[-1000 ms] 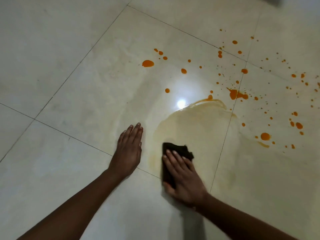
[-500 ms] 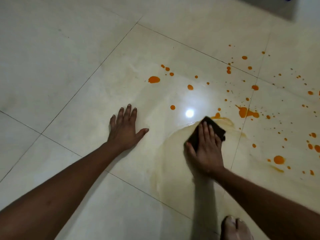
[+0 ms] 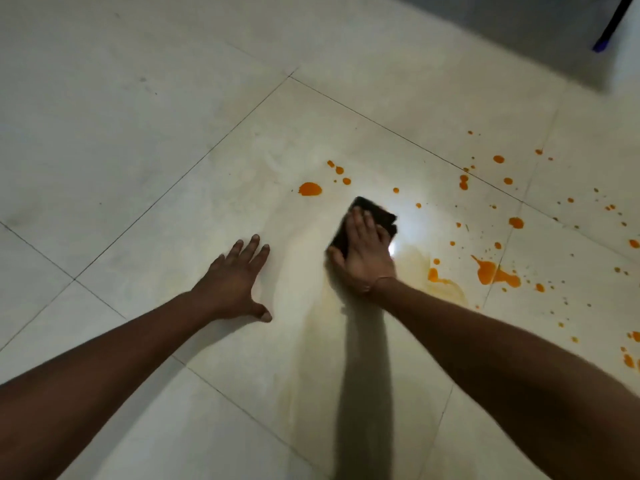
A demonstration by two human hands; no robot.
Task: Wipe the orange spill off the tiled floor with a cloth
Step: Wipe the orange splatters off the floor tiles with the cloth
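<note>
A dark folded cloth point(image 3: 375, 211) lies flat on the pale tiled floor point(image 3: 138, 133), pressed down by my right hand point(image 3: 363, 252), whose fingers cover its near half. Orange drops are scattered beyond and to the right: a large drop point(image 3: 310, 189) just left of the cloth, a big splat point(image 3: 491, 271) at the right. A faint yellowish smear point(image 3: 346, 341) runs from the cloth back toward me. My left hand point(image 3: 235, 282) rests flat on the floor to the left of the cloth, fingers spread, holding nothing.
Grout lines cross the floor diagonally. A bright light reflection point(image 3: 394, 249) glares beside my right hand. A dark blue rod-like object point(image 3: 611, 24) leans at the top right corner, near a shadowed area.
My right hand has pushed the cloth forward and leftward, away from me, over a small orange drop. My left hand stayed planted. The view tilted up.
</note>
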